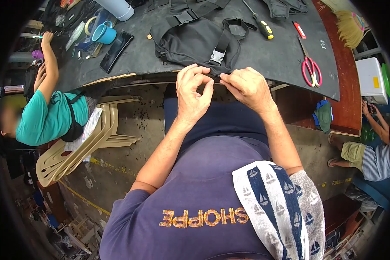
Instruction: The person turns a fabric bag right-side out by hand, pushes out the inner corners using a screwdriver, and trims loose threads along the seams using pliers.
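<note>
A black bag with straps and buckles lies on the dark tabletop in front of me. Just at its near edge, over the table's front edge, my two hands face each other with a small gap between their fingertips. On my left hand the thumb and index finger are pinched together, and the other fingers curl above. My right hand is closed too, its thumb and index finger pressed together. Whatever is between the fingers is too small to make out. A grey-and-white buckle rests on the bag right beyond my fingertips.
To the left lie a black phone, a blue mug and a tumbler. On the right are a screwdriver, pink-handled scissors and a red-and-white cutter. A person in teal sits by beige chairs; another person is at far right.
</note>
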Motion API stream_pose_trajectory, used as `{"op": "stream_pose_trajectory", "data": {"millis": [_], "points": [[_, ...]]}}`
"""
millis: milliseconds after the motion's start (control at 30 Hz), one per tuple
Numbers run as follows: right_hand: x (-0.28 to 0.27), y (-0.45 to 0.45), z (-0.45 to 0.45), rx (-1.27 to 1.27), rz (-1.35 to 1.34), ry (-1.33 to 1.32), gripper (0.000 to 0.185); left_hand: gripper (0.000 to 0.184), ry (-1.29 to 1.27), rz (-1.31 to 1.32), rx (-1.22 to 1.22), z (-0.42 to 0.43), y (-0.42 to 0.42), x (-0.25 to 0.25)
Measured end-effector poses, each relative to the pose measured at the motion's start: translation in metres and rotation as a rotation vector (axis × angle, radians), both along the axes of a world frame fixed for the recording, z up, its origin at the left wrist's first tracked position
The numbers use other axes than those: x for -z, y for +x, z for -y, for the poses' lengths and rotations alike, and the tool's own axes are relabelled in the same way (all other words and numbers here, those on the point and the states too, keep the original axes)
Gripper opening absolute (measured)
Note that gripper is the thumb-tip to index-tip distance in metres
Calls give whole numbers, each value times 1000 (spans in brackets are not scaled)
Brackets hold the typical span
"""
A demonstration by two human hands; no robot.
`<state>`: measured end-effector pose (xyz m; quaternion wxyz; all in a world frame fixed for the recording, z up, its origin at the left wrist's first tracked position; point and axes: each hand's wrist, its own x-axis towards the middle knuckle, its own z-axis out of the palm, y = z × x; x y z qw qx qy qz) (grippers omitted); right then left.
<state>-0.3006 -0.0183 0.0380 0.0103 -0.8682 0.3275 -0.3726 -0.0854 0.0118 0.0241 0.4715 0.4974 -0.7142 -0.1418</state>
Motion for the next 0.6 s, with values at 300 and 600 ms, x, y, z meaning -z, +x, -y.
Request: {"op": "stream_pose_trajectory", "data": {"millis": [300, 600], "points": [[0, 0, 3, -31, -61, -33, 25, 8, 9, -4, -5, -1, -1, 1], [-6, -14, 8, 99, 104, 71, 29, 15, -47, 47, -9, -9, -1, 0]]}}
